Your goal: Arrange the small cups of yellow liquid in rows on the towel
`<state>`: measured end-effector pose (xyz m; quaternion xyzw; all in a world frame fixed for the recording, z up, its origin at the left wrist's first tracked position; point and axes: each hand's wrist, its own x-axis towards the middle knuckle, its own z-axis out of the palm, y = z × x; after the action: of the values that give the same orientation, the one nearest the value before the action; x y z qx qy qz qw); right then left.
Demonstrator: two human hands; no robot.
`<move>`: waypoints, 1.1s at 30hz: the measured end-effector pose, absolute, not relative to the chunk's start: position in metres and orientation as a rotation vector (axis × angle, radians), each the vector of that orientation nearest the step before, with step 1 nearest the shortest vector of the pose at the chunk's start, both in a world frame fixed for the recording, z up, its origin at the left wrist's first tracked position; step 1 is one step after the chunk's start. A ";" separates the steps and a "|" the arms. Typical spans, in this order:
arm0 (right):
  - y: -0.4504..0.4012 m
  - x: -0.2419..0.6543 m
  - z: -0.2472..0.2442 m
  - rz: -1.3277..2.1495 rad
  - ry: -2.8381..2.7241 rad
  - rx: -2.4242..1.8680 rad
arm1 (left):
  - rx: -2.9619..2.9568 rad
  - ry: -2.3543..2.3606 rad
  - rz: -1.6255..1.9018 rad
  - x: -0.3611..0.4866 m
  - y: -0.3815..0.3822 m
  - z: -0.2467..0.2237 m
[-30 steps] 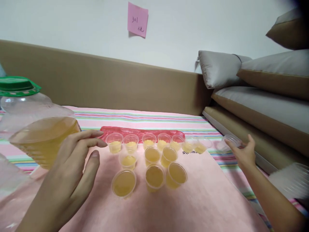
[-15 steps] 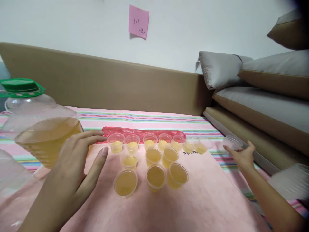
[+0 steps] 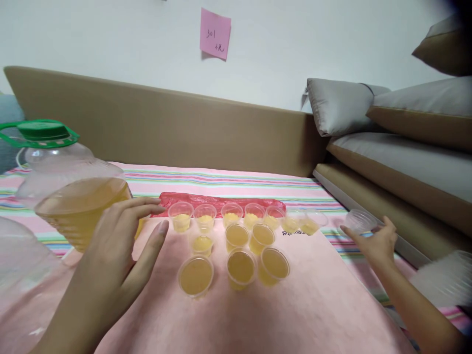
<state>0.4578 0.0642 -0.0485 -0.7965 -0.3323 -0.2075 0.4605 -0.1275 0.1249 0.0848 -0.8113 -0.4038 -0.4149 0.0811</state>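
Several small clear cups of yellow liquid stand in rows on a pink sheet (image 3: 309,305); a fuller cup (image 3: 195,277) is at the front left and another (image 3: 274,266) at the front right. My left hand (image 3: 118,246) hovers beside the back-left cup (image 3: 181,217), thumb and fingers apart, holding nothing. At the right, my right hand (image 3: 376,243) is spread around a clear stack of lids or cups (image 3: 359,221), its thumb at the near left side and its fingers at the right. Whether it grips the stack is hard to tell.
A large jug (image 3: 84,206) with a green cap and amber liquid stands at the left. Red plastic (image 3: 217,200) lies behind the cups. Grey-brown cushions (image 3: 413,152) are piled at the right, near a blurred stack of clear plastic (image 3: 448,280). A brown panel (image 3: 165,128) runs behind.
The view has shifted slightly, so the cups and jug appear a little further right. My right hand's fingers look slightly wider apart around the clear stack. My left hand stays open.
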 end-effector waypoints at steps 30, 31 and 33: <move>0.096 0.406 -0.045 0.478 -1.078 -1.684 | -2.297 -1.246 -1.359 -0.135 0.124 0.074; 0.096 0.406 -0.044 0.496 -1.065 -1.672 | -2.293 -1.240 -1.369 -0.134 0.124 0.074; 0.096 0.404 -0.043 0.530 -1.039 -1.643 | -2.291 -1.230 -1.390 -0.133 0.124 0.075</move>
<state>0.4043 0.0957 -0.0426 -0.6895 -0.4359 0.2225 0.5339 -0.1332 0.1238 0.0752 -0.7733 -0.4152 -0.4693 0.0966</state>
